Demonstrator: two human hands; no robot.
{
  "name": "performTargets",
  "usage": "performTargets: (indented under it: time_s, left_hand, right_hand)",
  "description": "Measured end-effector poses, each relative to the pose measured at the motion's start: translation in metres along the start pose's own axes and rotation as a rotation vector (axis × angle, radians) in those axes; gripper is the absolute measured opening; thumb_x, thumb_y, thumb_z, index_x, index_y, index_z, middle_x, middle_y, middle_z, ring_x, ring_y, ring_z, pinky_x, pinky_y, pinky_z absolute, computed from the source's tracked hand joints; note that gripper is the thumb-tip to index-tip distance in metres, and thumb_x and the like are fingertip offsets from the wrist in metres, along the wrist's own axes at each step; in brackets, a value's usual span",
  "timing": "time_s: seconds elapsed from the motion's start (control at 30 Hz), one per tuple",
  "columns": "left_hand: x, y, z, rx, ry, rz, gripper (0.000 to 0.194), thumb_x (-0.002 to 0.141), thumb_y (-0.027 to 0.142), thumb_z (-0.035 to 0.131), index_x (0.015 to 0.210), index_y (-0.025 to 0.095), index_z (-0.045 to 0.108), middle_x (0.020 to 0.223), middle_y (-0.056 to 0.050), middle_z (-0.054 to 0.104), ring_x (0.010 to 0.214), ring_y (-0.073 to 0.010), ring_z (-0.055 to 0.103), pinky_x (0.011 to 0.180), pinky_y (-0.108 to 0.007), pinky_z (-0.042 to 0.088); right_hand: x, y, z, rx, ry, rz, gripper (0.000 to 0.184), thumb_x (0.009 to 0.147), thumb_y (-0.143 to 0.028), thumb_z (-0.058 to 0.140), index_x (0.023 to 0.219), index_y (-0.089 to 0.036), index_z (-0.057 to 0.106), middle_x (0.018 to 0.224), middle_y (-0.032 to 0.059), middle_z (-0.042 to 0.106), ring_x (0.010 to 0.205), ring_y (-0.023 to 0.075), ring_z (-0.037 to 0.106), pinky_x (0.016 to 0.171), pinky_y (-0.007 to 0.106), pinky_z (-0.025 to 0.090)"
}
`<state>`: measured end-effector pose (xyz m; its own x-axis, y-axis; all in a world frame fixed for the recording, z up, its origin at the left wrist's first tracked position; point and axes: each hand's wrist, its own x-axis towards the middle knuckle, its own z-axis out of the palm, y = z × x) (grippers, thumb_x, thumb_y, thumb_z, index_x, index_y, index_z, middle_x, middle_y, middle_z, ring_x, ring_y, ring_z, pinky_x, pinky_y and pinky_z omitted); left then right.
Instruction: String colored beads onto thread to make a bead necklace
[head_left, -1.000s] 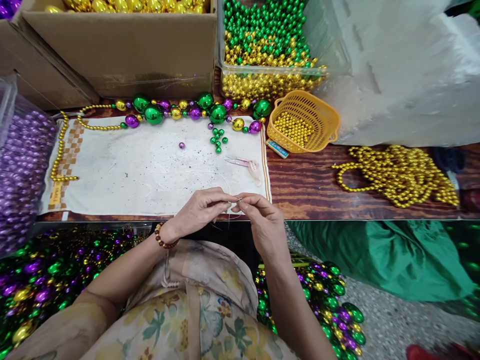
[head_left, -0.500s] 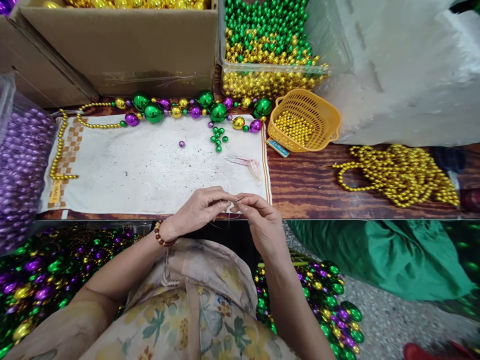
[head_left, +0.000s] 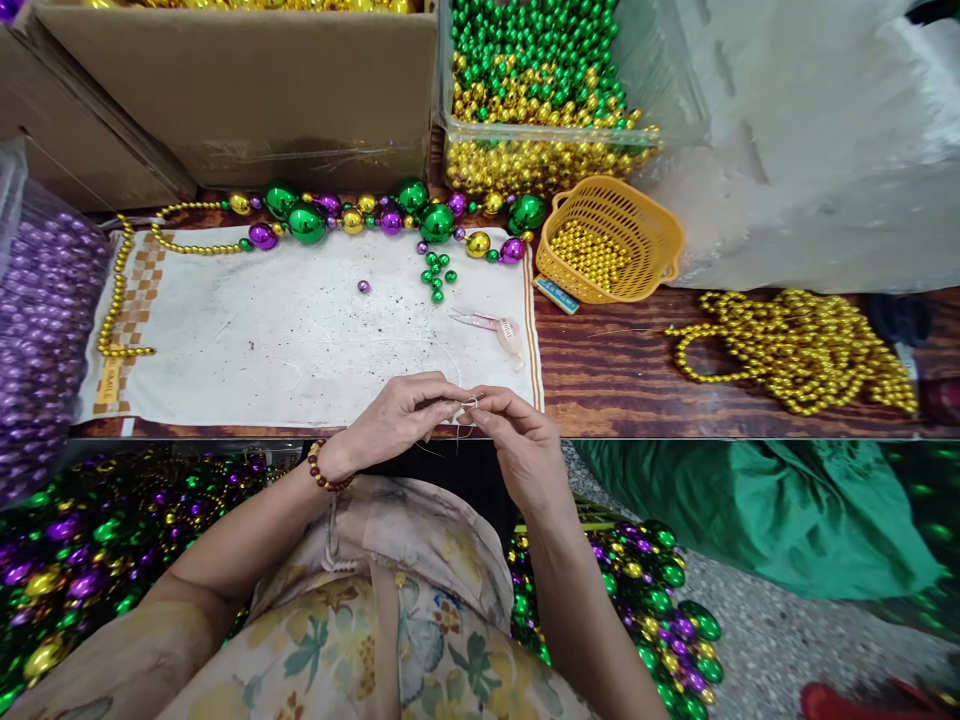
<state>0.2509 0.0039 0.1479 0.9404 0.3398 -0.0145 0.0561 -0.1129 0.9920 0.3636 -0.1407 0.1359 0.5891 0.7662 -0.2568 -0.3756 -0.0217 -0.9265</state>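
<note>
Pinching a thin, pale thread point(head_left: 472, 402) between their fingertips, a person's left hand point(head_left: 397, 418) and right hand point(head_left: 529, 440) meet near the front edge of a dark, wood-grained table point(head_left: 615, 400), above a white cloth point(head_left: 315, 330) with a brown-checked band. A fine loop of the thread hangs just below the fingertips. The step in hand appears to be close work on the thread itself, perhaps a knot; the next move probably calls for a steady grip from both hands and a light, even pull. On the cloth ahead lie a cluster of shiny green round beads point(head_left: 437, 276), a single purple round bead point(head_left: 364, 287) and a pink-handled metal tool point(head_left: 484, 320), its type hard to make out. A garland of large green, purple and gold beads point(head_left: 306, 224) stretches along the cloth's far edge, near an orange plastic basket point(head_left: 652, 240) of small gold beads. The fingertips largely hide where the thread crosses, and its ends are too fine to trace. A brown cardboard box point(head_left: 247, 100) is cut off at the top.
</note>
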Motion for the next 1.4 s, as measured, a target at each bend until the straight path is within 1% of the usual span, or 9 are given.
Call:
performTargets:
  time_s: [0.23, 0.37, 0.53, 0.7, 0.87, 1.03, 1.13, 1.27, 1.4]
  left_hand:
    - [0.000, -0.002, -0.001, -0.006, -0.007, 0.011, 0.021, 0.095, 0.022, 0.058, 0.102, 0.014, 0.076, 0.082, -0.003, 0.066, 0.064, -0.0074, 0.055, 0.059, -0.020, 0.042]
    - [0.000, -0.002, -0.002, 0.015, -0.025, 0.018, 0.022, 0.095, 0.023, 0.057, 0.103, 0.016, 0.076, 0.079, -0.003, 0.064, 0.065, -0.0081, 0.056, 0.059, -0.020, 0.042]
    - [-0.002, -0.001, -0.004, 0.052, -0.064, 0.032, 0.023, 0.097, 0.022, 0.055, 0.106, 0.017, 0.076, 0.082, -0.003, 0.065, 0.067, -0.0083, 0.057, 0.062, -0.020, 0.044]
    - [-0.002, -0.001, -0.010, 0.201, -0.096, 0.175, 0.024, 0.100, 0.021, 0.053, 0.108, 0.016, 0.075, 0.081, -0.003, 0.065, 0.070, -0.0096, 0.058, 0.064, -0.021, 0.045]
    - [-0.002, 0.000, -0.017, 0.443, -0.136, 0.340, 0.027, 0.102, 0.017, 0.046, 0.112, 0.018, 0.071, 0.088, -0.005, 0.066, 0.077, -0.0113, 0.061, 0.067, -0.023, 0.047]
    - [-0.003, 0.003, -0.021, 0.620, -0.188, 0.441, 0.029, 0.103, 0.013, 0.041, 0.113, 0.016, 0.068, 0.089, -0.005, 0.066, 0.075, -0.0104, 0.060, 0.064, -0.021, 0.046]
    - [-0.002, 0.005, -0.022, 0.735, -0.206, 0.482, 0.029, 0.103, 0.015, 0.040, 0.109, 0.016, 0.068, 0.085, -0.004, 0.065, 0.069, -0.0095, 0.057, 0.058, -0.021, 0.042]
    - [-0.002, 0.008, -0.022, 0.882, -0.189, 0.585, 0.028, 0.102, 0.012, 0.040, 0.106, 0.015, 0.068, 0.077, -0.001, 0.061, 0.060, -0.0100, 0.050, 0.052, -0.025, 0.034]
    - [-0.002, 0.007, -0.020, 0.921, -0.195, 0.624, 0.026, 0.101, 0.011, 0.041, 0.099, 0.014, 0.067, 0.075, -0.001, 0.061, 0.057, -0.0097, 0.049, 0.051, -0.026, 0.032]
  right_hand:
    - [-0.001, 0.006, -0.002, -0.014, -0.021, -0.029, 0.008, 0.085, -0.030, 0.075, 0.081, -0.024, 0.076, 0.100, 0.0014, 0.067, 0.092, 0.0158, 0.062, 0.086, 0.028, 0.049]
    - [-0.001, 0.007, -0.003, 0.003, -0.040, -0.030, 0.007, 0.087, -0.028, 0.073, 0.082, -0.024, 0.076, 0.099, 0.0004, 0.067, 0.089, 0.0138, 0.062, 0.084, 0.026, 0.049]
    - [0.000, 0.007, -0.005, 0.025, -0.071, -0.028, 0.005, 0.088, -0.026, 0.074, 0.083, -0.026, 0.077, 0.099, -0.0008, 0.067, 0.084, 0.0115, 0.063, 0.081, 0.023, 0.050]
    - [-0.001, 0.004, -0.002, 0.046, -0.090, -0.016, 0.006, 0.086, -0.025, 0.075, 0.080, -0.025, 0.076, 0.096, -0.0007, 0.067, 0.080, 0.0115, 0.062, 0.080, 0.024, 0.051]
    - [-0.003, 0.003, -0.003, 0.051, -0.122, -0.011, 0.005, 0.086, -0.025, 0.074, 0.083, -0.026, 0.078, 0.101, 0.0002, 0.067, 0.087, 0.0136, 0.063, 0.084, 0.026, 0.051]
    - [-0.004, 0.002, -0.004, 0.016, -0.126, 0.012, 0.027, 0.094, -0.038, 0.065, 0.076, -0.023, 0.078, 0.103, 0.0051, 0.069, 0.094, 0.0187, 0.063, 0.087, 0.031, 0.049]
    - [-0.003, 0.002, -0.004, 0.012, -0.104, 0.044, 0.025, 0.089, -0.040, 0.071, 0.072, -0.023, 0.079, 0.098, 0.0053, 0.070, 0.090, 0.0190, 0.063, 0.085, 0.032, 0.049]
    - [-0.001, 0.003, -0.003, 0.000, -0.080, 0.093, 0.019, 0.080, -0.038, 0.078, 0.068, -0.023, 0.078, 0.090, 0.0033, 0.072, 0.081, 0.0161, 0.061, 0.079, 0.030, 0.048]
    - [0.001, 0.004, -0.003, -0.070, -0.040, 0.114, 0.018, 0.075, -0.036, 0.076, 0.064, -0.022, 0.075, 0.086, 0.0031, 0.071, 0.075, 0.0156, 0.059, 0.074, 0.030, 0.046]
